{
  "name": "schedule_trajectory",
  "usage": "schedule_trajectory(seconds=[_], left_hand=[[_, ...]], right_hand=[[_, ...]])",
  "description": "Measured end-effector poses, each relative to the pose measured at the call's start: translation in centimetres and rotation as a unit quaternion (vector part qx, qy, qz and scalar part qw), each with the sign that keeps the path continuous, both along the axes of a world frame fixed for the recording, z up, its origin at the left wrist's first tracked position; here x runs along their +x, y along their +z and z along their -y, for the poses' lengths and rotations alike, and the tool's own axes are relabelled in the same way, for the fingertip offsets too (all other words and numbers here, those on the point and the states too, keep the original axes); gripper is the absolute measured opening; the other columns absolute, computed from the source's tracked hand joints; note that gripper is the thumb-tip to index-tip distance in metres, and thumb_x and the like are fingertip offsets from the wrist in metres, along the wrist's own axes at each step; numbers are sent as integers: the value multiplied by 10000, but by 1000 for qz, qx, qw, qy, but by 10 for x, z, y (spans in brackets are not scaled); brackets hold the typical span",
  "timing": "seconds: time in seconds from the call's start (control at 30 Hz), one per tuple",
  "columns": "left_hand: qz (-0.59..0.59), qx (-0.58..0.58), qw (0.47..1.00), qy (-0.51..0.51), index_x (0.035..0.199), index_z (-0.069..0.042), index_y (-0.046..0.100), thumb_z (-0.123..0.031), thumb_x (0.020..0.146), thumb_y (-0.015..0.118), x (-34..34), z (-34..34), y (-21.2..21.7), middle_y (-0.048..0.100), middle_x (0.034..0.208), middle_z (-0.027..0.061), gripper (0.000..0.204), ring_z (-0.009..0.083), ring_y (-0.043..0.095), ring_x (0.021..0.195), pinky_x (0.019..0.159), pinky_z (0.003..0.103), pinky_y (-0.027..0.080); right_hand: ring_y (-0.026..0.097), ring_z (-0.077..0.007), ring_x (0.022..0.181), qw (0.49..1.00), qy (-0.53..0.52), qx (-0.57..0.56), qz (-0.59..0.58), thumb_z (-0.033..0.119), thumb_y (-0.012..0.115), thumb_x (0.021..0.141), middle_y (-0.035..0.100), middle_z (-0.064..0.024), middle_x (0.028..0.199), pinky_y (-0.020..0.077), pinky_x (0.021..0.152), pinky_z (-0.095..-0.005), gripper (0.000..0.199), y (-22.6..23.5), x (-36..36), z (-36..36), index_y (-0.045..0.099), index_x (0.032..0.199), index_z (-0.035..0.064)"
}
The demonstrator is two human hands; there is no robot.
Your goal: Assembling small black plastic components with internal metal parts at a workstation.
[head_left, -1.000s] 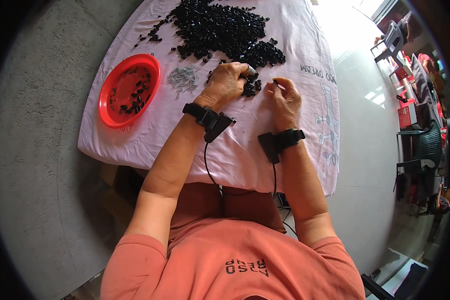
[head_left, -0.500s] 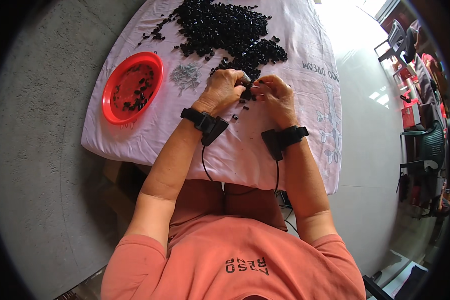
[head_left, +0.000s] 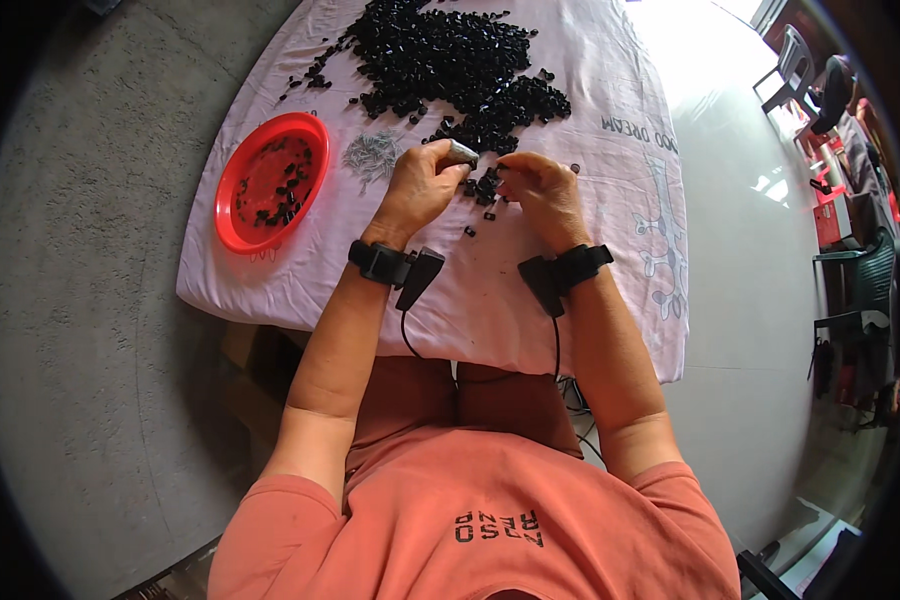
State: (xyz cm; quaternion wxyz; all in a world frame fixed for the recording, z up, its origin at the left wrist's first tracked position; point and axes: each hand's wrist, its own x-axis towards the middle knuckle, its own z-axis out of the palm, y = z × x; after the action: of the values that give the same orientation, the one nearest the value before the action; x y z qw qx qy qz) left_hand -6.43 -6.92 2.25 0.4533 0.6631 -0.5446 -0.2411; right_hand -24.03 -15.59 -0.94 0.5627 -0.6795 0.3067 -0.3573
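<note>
My left hand point(head_left: 417, 195) is above the near end of a heap of small black pieces point(head_left: 450, 65), its thumb and index finger pressed together. A dull grey piece or wrapping point(head_left: 461, 154) shows at its index fingertip; I cannot tell which. Just to the right, my right hand point(head_left: 543, 195) is closed in a pinch, with whatever is between its fingertips too small to name. A few loose black pieces point(head_left: 485, 187) lie between and below the hands. Left of my left hand is a small pile of thin silvery pins point(head_left: 372, 156).
A round red basin point(head_left: 224, 205) with some black pieces in it stands at the table's left. A pale pink printed cloth point(head_left: 470, 310) covers the table. Chairs, including a green one point(head_left: 865, 275), and red goods line the right side. Cables hang from my black wrist straps.
My hands have drawn slightly apart, the left one moving left and a little down. More loose black pieces show between them. The whole view has shifted a little.
</note>
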Motion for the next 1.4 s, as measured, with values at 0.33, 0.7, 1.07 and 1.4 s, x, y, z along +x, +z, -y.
schedule_trajectory(seconds=[0.33, 0.7, 1.07, 1.4], left_hand=[[-240, -15, 971, 15, 1075, -44, 695, -74, 936, 642, -8, -28, -5, 732, 891, 22, 152, 31, 584, 702, 624, 185, 426], [-156, -36, 986, 44, 1185, 24, 620, 0, 924, 636, -24, -23, -4, 700, 904, 40, 263, 71, 633, 778, 701, 221, 518], [-4, -11, 999, 45, 946, -1, 716, -15, 860, 664, -6, -40, -6, 739, 834, 88, 102, 119, 686, 729, 690, 279, 541], [131, 5, 991, 11, 855, -5, 680, -24, 757, 671, -36, -57, -7, 681, 863, 173, 100, 358, 673, 804, 730, 413, 528]], right_hand=[[700, -113, 739, 999, 36, 31, 24, 18, 649, 899, 733, -64, 867, 559, 661, -244, 184, -1, 5, -6, 713, 1068, -19], [635, -75, 683, 994, 102, 13, 19, 117, 687, 931, 718, -43, 835, 531, 623, -230, 167, 14, 2, -12, 725, 1023, -17], [691, -146, 754, 979, 96, 143, 108, 167, 641, 974, 719, -90, 935, 565, 681, -266, 165, 10, 2, -6, 654, 1056, 25], [689, -112, 796, 965, 142, 173, 135, 135, 642, 979, 713, -59, 945, 569, 710, -241, 186, -2, 3, -6, 670, 1125, 23]])
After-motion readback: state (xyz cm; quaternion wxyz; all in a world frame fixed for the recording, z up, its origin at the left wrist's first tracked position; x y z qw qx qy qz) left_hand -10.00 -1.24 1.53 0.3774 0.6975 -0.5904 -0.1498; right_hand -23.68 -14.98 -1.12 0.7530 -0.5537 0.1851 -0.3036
